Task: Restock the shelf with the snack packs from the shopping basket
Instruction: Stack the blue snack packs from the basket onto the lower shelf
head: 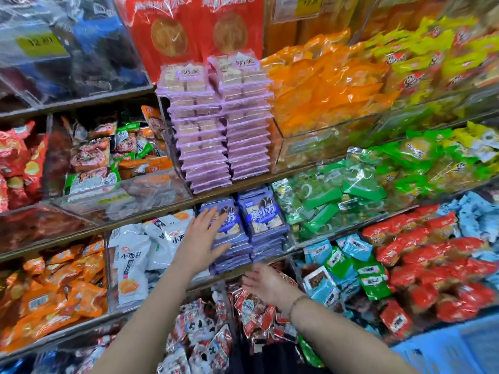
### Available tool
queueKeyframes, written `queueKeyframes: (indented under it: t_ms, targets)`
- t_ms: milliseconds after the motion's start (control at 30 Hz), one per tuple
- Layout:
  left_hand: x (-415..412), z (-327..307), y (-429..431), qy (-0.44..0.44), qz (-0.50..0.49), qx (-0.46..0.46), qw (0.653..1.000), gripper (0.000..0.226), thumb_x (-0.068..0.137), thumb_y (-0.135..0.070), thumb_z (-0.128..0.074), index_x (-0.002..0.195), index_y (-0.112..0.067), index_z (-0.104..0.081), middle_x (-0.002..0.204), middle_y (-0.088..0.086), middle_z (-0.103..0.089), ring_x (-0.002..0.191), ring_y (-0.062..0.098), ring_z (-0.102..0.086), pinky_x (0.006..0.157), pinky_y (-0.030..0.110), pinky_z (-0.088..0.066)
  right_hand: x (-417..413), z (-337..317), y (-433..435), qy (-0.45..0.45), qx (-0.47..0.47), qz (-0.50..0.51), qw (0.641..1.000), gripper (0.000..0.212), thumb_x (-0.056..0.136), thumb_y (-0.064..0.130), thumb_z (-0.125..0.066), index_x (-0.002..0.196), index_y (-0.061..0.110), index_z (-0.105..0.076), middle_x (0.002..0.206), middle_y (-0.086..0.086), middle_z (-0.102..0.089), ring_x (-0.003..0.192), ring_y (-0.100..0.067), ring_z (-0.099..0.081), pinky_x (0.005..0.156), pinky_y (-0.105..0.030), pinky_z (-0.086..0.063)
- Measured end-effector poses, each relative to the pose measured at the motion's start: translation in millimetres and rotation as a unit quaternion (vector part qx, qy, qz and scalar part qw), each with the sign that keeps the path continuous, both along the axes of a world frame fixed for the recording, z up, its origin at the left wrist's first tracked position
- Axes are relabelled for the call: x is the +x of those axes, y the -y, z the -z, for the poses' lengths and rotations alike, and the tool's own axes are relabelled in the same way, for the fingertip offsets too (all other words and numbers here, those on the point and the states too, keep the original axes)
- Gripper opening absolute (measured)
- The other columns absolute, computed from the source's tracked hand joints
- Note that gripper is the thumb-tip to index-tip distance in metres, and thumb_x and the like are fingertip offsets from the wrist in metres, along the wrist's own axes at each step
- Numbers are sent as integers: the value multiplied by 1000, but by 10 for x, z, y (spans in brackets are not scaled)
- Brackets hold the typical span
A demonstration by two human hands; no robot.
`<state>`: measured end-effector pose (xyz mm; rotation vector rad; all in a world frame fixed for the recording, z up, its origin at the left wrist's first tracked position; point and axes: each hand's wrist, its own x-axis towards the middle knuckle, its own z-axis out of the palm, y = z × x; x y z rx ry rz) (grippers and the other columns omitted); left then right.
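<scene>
**Hand steadies stack of blue snack packs on shop shelf**

A person's left hand (205, 236) lies flat, fingers straight and spread, on the top of the left stack of blue snack packs (232, 255) at the front edge of the shelf (329, 237). The right hand (266, 283) hovers just below that edge, palm up and fingers relaxed, holding nothing. A second stack of the same packs (263, 211) stands touching the first on its right. White packs (132, 255) fill the bay to the left and green packs (324, 206) the bay to the right.

The packs are flat, rectangular pouches in glossy blue-purple film, with white lettering and a picture of pale squares on the face. They look light and thin. The film is likely slippery, so a tall stack may slide forward unless pressed square from above. The contents appear to be crumbly, so the safest hold seems to be across the flat faces or the long sides, not a pinch in the middle.

A blue shape (445, 349) at the lower right may be the basket; it is too blurred to tell.
</scene>
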<state>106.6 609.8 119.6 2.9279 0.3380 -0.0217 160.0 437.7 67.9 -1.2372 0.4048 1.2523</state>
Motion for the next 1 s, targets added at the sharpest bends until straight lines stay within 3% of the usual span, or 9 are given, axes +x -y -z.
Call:
queueKeyframes:
  t_ms: [67,167,300,367,467,567,667,800,1000]
  targets:
    - [8,24,10,-4,-6,18,1000,69,95,-54,-42,152,-29,-13,161,2,-7,148,22,-4,121,41,-6,24,88,-164,-85,37,109,990,30,102,20,-34,122,2,-48,117,-16,-56,108,-25,-55,106,-43,-39]
    - [18,15,39,-15,-23,29,999,68,94,-64,-16,152,-28,-14,161,2,-6,149,22,-3,120,39,-7,46,109,-425,-103,71,191,973,32,101,19,-33,85,11,-59,73,-6,-66,67,-18,-58,73,-33,-50]
    - [23,-19,52,-40,-27,43,998,96,73,-73,25,153,-30,-6,161,0,0,149,20,2,120,39,-6,39,105,-747,-106,86,267,954,41,102,27,-29,89,10,-63,91,-12,-67,76,-25,-64,64,-34,-52]
    - [28,-23,45,-40,-33,38,998,78,85,-68,8,153,-31,-5,161,-1,0,149,19,3,120,39,-5,18,124,-796,-108,92,265,954,43,102,34,-29,91,12,-64,87,-10,-69,73,-25,-66,57,-32,-54]
    - [31,-33,67,-34,-37,37,998,61,99,-51,-27,153,-28,-12,161,1,-4,148,20,0,120,41,-4,57,230,-603,-113,62,221,967,28,101,29,-36,88,16,-56,82,-6,-58,72,-17,-54,87,-33,-50]
    - [117,-87,206,9,-56,26,998,64,93,-38,-47,150,-17,-25,160,8,-12,148,25,-6,119,46,1,169,397,-259,-125,19,195,973,25,102,22,-34,82,12,-46,76,-5,-43,60,-16,-35,93,-30,-42]
    - [351,-110,380,38,5,12,999,77,88,-44,-49,152,-16,-16,161,5,-2,148,23,0,118,40,9,345,452,-52,-132,5,255,958,27,101,23,-37,79,9,-45,76,-8,-45,64,-18,-42,72,-33,-44]
    - [639,-17,495,-60,87,80,991,111,75,-77,-49,151,-26,15,153,-4,26,145,22,19,118,45,10,517,333,-119,-104,15,296,949,28,101,12,-35,75,9,-43,67,-8,-43,59,-17,-39,58,-28,-37]
    - [736,85,415,-47,63,86,993,102,86,-50,-59,151,-25,15,160,3,13,148,25,7,118,43,3,623,173,-419,22,-38,210,977,28,98,3,-41,73,16,-43,70,-1,-47,58,-8,-45,42,-16,-44]
